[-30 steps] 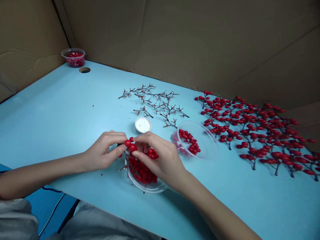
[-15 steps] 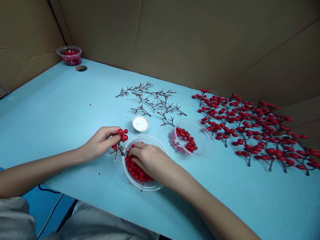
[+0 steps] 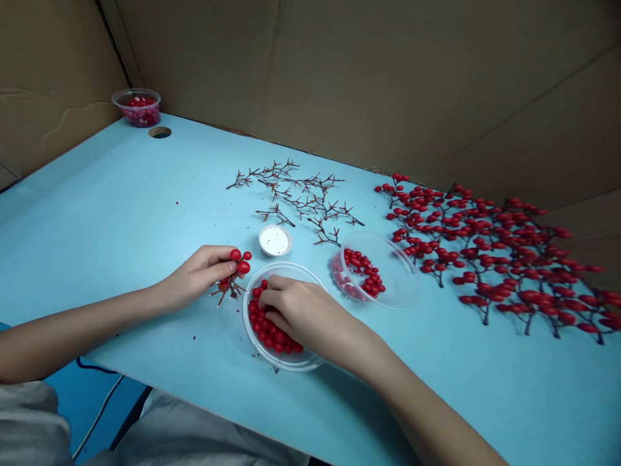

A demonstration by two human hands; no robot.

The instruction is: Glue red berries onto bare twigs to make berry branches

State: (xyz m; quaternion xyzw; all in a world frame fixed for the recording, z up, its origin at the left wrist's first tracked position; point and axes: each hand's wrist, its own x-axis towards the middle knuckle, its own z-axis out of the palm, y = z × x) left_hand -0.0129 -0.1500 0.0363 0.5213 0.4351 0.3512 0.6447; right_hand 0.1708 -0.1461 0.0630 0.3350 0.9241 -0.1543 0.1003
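Pinched in my left hand [image 3: 201, 275] is a brown twig [image 3: 229, 288] with several red berries on it, some above the fingertips and some below. My right hand [image 3: 301, 310] reaches into a round clear bowl [image 3: 286, 366] of loose red berries [image 3: 266, 330]; its fingers are bent together among them, and their tips are hidden. The twig is just left of this bowl's rim. Behind the bowl stands a small cup [image 3: 275, 241] of white stuff with dark specks.
Bare brown twigs [image 3: 301, 194] lie behind the cup. A tilted clear container [image 3: 352, 278] with red berries is right of the bowl. Many berried branches [image 3: 485, 246] cover the right side. Another berry tub [image 3: 140, 111] stands in the far left corner by a table hole [image 3: 160, 132].
My right hand has moved slightly right, away from the twig and deeper over the berries. The twig in my left hand has turned, its stem now pointing less toward the bowl.
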